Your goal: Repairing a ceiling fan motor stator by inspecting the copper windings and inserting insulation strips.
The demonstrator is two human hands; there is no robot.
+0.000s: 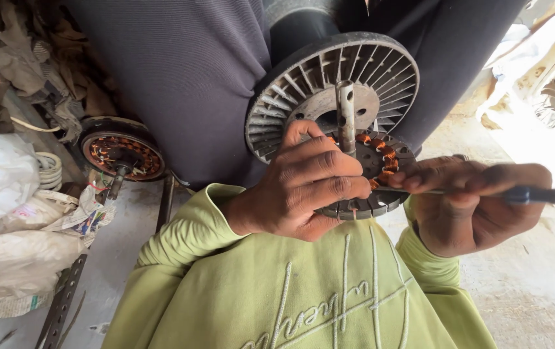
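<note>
Head view: the left hand (297, 187) grips the stator (381, 169), fingers curled over its near rim. The right hand (478, 200), just beside, pinches a thin tool (549, 196) lying crosswise, tip toward the copper windings.

We look down from our single head camera, very close over our chest, onto both hands gripping the stator (381, 174).

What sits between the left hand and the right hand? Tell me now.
In the head view, the dark round motor stator with orange copper windings lies between the left hand and the right hand.
</note>
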